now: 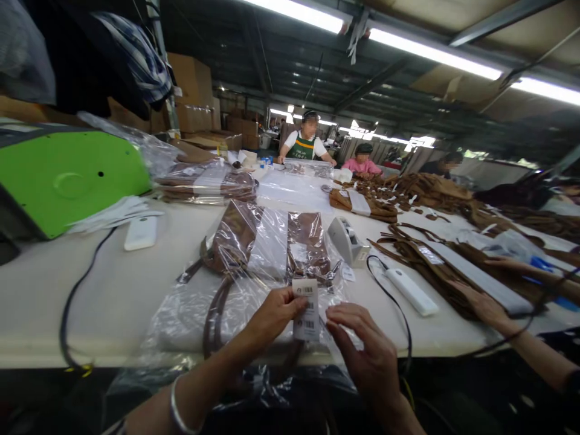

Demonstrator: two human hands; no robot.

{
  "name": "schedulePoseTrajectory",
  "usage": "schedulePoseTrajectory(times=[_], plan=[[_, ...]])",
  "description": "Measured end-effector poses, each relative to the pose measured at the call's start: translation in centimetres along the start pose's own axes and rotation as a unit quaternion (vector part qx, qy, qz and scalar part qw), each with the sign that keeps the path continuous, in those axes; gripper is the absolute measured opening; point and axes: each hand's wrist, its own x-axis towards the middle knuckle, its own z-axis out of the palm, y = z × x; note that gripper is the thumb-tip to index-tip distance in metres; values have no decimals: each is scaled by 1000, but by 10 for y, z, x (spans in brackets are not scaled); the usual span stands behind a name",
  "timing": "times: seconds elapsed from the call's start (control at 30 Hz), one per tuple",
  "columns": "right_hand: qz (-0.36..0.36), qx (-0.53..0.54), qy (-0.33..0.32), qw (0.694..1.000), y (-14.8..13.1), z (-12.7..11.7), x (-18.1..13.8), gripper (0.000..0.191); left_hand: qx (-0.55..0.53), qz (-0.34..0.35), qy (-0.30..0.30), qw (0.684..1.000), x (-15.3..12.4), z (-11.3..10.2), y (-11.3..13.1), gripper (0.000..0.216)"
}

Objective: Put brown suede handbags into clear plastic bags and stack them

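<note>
My left hand pinches a white strip of barcode labels between thumb and fingers, upright over the plastic. Just right of the strip, my right hand has its thumb and fingertips drawn together; whether a label is between them is too small to tell. Under and beyond both hands lies a clear plastic bag at the table's front edge. Inside it is a folded brown garment with a white paper band around it. Brown straps extend toward me under the plastic.
A tape dispenser stands right of the bag. White handheld devices with cables lie on both sides. A green machine is at left. At right, a co-worker's hands rest on brown garments. Other people work across the table.
</note>
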Motion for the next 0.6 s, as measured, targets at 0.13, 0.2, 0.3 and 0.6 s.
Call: schedulePoseTrajectory(times=[0.13, 0.2, 0.3, 0.6], plan=[[306, 179, -24, 935, -5, 11, 14, 36, 45, -28, -30, 998, -21, -3, 9, 36], [373, 278, -54, 883, -8, 23, 19, 45, 75, -24, -34, 996, -30, -4, 13, 30], [431, 377, -49, 818, -11, 41, 20, 45, 139, 15, -34, 990, -40, -9, 16, 23], [501, 518, -11, 693, -3, 69, 2, 51, 321, 114, -1, 940, -41, -27, 12, 22]])
